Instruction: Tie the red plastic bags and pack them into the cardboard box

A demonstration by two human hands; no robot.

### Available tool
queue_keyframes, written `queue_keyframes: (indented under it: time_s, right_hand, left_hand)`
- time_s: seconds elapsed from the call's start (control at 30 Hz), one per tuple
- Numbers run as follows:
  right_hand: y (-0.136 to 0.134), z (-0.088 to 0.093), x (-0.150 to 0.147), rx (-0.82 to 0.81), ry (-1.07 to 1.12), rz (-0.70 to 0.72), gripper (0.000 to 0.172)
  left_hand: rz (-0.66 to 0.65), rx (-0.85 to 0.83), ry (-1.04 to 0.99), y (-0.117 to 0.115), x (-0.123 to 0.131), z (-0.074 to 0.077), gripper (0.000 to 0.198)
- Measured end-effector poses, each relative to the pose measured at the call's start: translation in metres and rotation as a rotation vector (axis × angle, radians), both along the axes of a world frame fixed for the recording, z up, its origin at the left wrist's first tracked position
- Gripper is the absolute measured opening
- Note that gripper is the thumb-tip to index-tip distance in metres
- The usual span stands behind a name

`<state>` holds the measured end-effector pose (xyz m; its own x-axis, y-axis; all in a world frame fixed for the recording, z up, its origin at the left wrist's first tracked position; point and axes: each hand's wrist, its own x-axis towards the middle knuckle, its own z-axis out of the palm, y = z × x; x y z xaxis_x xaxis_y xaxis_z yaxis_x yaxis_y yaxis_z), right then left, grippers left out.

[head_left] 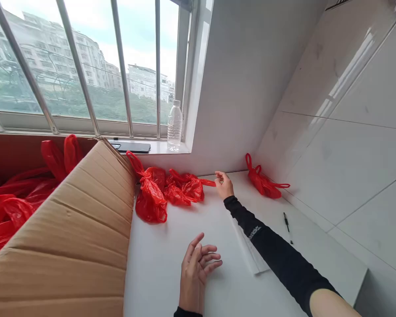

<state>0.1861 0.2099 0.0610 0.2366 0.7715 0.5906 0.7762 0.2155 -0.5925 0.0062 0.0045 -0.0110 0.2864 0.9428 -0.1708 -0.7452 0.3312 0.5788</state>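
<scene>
My right hand point(224, 186) reaches to the back of the white table point(165, 273), its fingers curled at the stretched handle of a crumpled red plastic bag point(188, 189). The fingertips hide the end of that handle, which seems pinched there. Left of this bag, touching it, sits another red plastic bag point(151, 198), fuller and knotted at the top. My left hand point(198, 266) hovers over the front of the table, fingers apart, holding nothing. A third red plastic bag point(265, 182) lies at the back right corner, apart from both hands.
A cardboard box point(72, 229) with red plastic bags point(16, 207) inside stands on the left. On the windowsill are a clear bottle point(174, 127) and a dark phone point(133, 147). A pen point(286, 221) and white folded sheet point(247, 246) lie right, near the tiled wall point(359, 163).
</scene>
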Motion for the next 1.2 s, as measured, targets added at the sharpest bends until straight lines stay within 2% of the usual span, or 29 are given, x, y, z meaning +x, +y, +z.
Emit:
queue_keyframes:
  time_s: [0.13, 0.27, 0.37, 0.5, 0.7, 0.87, 1.0, 1.07, 1.13, 1.2]
  right_hand:
    - [-0.008, 0.010, 0.085, -0.001, -0.105, -0.284, 0.035]
    - [-0.029, 0.006, 0.149, -0.090, -0.223, -0.445, 0.029]
    - [-0.039, 0.005, 0.175, -0.143, -0.302, -0.483, 0.030]
    - [-0.036, 0.014, 0.184, -0.157, -0.352, -0.497, 0.029]
    - [-0.042, 0.038, 0.164, -0.080, -0.280, -0.507, 0.031]
    - [-0.076, 0.064, 0.128, -0.016, -0.194, -0.375, 0.038]
    - [-0.140, 0.079, 0.074, 0.018, -0.155, -0.123, 0.037]
    - [-0.183, 0.081, 0.042, 0.039, -0.017, 0.120, 0.036]
    - [-0.223, 0.079, 0.015, -0.080, 0.048, 0.312, 0.038]
    - [-0.249, 0.074, -0.003, -0.278, 0.107, 0.498, 0.041]
  left_hand:
    - [-0.004, 0.009, 0.002, -0.001, -0.001, 0.005, 0.058]
    - [0.033, -0.020, 0.034, -0.004, 0.001, 0.014, 0.058]
    - [0.053, -0.031, 0.059, -0.004, 0.003, 0.015, 0.060]
    - [0.062, -0.025, 0.080, 0.000, 0.004, 0.013, 0.061]
    - [0.061, -0.023, 0.093, 0.000, 0.004, 0.012, 0.061]
    - [0.036, -0.018, 0.070, -0.002, 0.002, 0.013, 0.060]
    - [-0.005, -0.034, 0.032, -0.006, 0.001, 0.014, 0.056]
    - [-0.017, -0.065, -0.010, -0.009, 0.000, 0.017, 0.054]
    - [0.020, -0.090, -0.091, -0.011, -0.002, 0.021, 0.053]
    - [0.071, -0.108, -0.180, -0.014, -0.006, 0.026, 0.052]
